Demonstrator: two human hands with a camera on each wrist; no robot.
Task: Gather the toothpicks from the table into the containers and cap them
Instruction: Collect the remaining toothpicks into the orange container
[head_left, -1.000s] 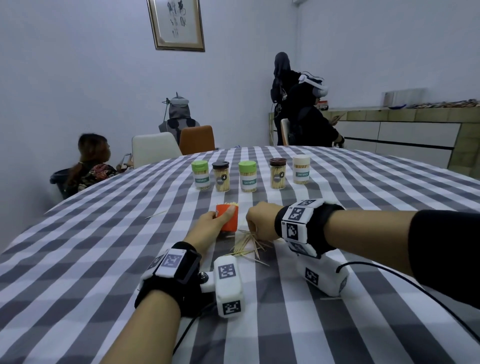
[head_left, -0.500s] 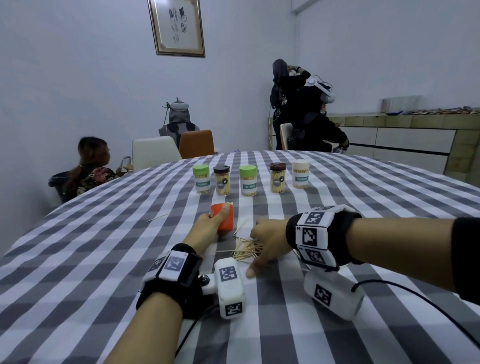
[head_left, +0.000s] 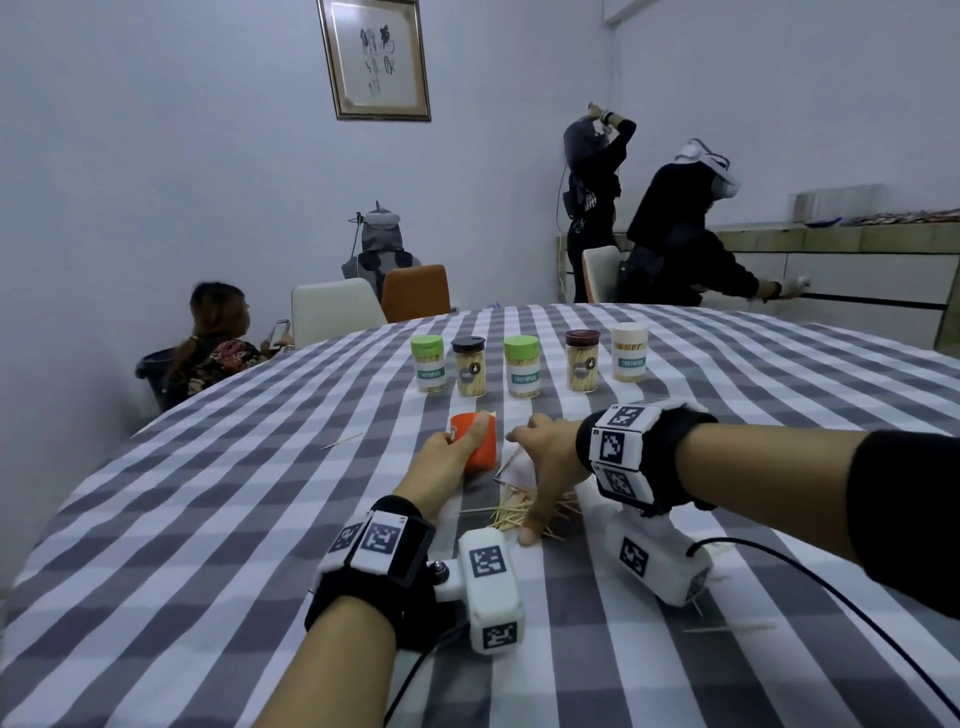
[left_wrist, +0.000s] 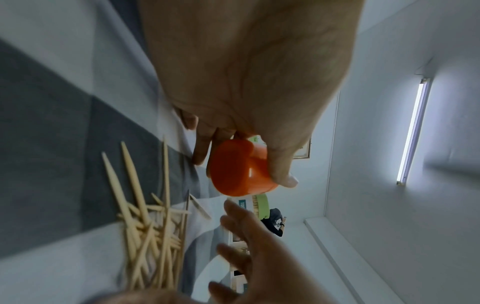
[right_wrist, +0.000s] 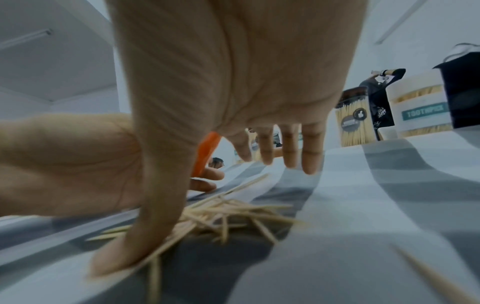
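My left hand grips a small orange container standing on the checked tablecloth; in the left wrist view its fingers and thumb wrap round the orange container. Just to its right a loose pile of toothpicks lies on the cloth. My right hand is spread open over the pile, thumb tip down at its near edge. The right wrist view shows the straight fingers held above the cloth and the toothpicks beneath the palm. The same pile of toothpicks shows in the left wrist view.
Several capped toothpick containers stand in a row behind: green, black-lidded, green, brown-lidded, white. Stray toothpicks lie at left and near right. People and chairs are beyond the table's far edge.
My right hand, a fist beside the orange container one second ago, has opened and dropped over the toothpick pile. The left hand keeps its hold on the container.
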